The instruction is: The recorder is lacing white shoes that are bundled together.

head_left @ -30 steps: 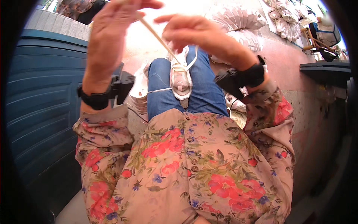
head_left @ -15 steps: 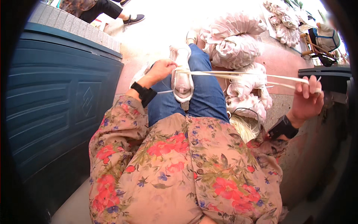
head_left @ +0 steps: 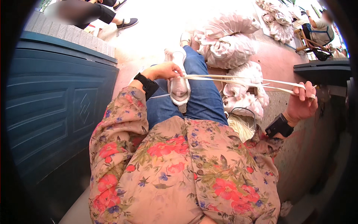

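A pale sneaker (head_left: pixel 179 89) lies across my jeans-covered thighs, its rounded toe toward me. From its upper, a long white shoelace (head_left: pixel 238 79) stretches taut to the right in two strands. My right hand (head_left: pixel 301 102) is closed around the far end of the lace, well out to the right, with the strands looped over its fingers. At the sneaker, my left hand (head_left: pixel 166 71) pinches where the lace comes out; its fingertips hide the exact grip. A thin loose lace end (head_left: pixel 160 96) pokes out left of the sneaker.
Bundles of pale shoe uppers (head_left: pixel 227 41) are heaped beyond my right knee, with another heap (head_left: pixel 244 87) nearer. A hank of cream laces (head_left: pixel 241 127) lies by my right hip. A blue panelled cabinet (head_left: pixel 63 93) stands left. Other people sit at the far left and far right.
My right hand has come slightly lower and left, still holding the lace taut. My left hand has shifted a little down and right on the sneaker. The whole view has shifted slightly.
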`<state>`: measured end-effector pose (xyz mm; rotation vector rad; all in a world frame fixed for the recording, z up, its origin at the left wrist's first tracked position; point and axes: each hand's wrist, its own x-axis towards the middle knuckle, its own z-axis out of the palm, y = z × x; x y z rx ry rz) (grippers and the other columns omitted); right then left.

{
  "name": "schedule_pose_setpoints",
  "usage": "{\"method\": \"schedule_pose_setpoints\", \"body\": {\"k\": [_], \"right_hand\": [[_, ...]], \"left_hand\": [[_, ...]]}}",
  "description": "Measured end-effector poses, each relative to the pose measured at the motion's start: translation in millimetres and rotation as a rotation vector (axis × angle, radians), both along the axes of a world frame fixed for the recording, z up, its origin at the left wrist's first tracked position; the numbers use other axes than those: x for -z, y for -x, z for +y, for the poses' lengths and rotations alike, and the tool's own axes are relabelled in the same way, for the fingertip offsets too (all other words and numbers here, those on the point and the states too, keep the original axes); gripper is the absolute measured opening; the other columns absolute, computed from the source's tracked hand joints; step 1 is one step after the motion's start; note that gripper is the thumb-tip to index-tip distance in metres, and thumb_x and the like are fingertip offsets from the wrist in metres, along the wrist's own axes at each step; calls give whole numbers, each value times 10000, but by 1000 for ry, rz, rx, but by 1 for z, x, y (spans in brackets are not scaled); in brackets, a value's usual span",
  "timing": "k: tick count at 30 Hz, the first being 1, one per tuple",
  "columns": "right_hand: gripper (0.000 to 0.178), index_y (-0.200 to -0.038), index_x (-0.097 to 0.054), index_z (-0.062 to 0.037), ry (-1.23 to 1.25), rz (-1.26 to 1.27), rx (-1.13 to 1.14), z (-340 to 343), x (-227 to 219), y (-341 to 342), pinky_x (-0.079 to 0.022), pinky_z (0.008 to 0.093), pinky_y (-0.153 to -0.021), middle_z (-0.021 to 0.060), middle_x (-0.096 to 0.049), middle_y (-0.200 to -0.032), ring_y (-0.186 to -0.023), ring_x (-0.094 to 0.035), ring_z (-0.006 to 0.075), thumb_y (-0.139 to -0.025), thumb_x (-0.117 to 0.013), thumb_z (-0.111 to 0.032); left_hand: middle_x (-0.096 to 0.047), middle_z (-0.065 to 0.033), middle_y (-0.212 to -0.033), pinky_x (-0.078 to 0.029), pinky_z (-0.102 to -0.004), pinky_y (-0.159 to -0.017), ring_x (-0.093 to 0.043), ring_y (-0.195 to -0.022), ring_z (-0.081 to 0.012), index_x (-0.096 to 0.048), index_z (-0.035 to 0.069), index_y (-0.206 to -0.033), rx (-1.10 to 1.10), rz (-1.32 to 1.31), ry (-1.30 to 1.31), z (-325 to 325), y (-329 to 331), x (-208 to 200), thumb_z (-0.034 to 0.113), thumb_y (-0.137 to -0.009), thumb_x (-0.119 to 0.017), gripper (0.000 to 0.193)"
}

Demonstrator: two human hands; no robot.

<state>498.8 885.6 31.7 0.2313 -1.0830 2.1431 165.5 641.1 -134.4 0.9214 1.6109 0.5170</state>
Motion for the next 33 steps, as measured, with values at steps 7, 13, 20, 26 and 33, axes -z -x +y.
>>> {"method": "schedule_pose_setpoints", "body": {"k": [7, 13, 20, 26, 33], "right_hand": [[112, -781, -528, -65, 34, -21, 15, 3, -1, 3, -339, 338, -731, 29, -420, -779, -695, -439, 149, -802, -499, -171], [119, -769, -517, -58, 52, -104, 100, 5, 1, 12, -349, 339, -745, 35, -439, -816, -737, -434, 159, -810, -466, -157], [160, -954, -545, -37, 152, -749, 577, 19, 38, 35, -434, 217, -610, 20, -563, -865, -617, -499, 95, -871, -456, -140], [239, -1089, -451, -16, 21, -931, 616, 37, 100, 6, -328, 167, -440, 46, -574, -822, -556, -431, 38, -854, -461, -63], [219, -994, -514, 2, -1089, -1195, 503, 3, 170, 53, -424, 270, -725, 85, -598, -744, -688, -571, 173, -798, -418, -10]], "left_hand": [[-517, 4, -566, -369, -216, -445, -450, -481, -70, -613, 32, -865, 19, -17, 36, 0, 2, 4, 101, -782, -577, 114], [-571, -41, -645, -429, -295, -586, -530, -622, -137, -614, 22, -775, 395, 614, -426, -6, -13, 0, 177, -814, -542, 175], [-501, -40, -633, -451, -302, -671, -475, -599, -140, -540, 36, -736, -496, -289, -498, -64, 8, -89, 134, -867, -441, 192], [-297, 25, -542, -295, -245, -528, -294, -489, -94, -478, 56, -802, -1175, -808, -1099, -209, 124, -121, 229, -910, -393, 221], [-282, 61, -520, -251, -206, -447, -287, -448, -60, -513, 27, -963, -1632, -103, -564, -234, 102, -82, 283, -872, -487, 272]]}}
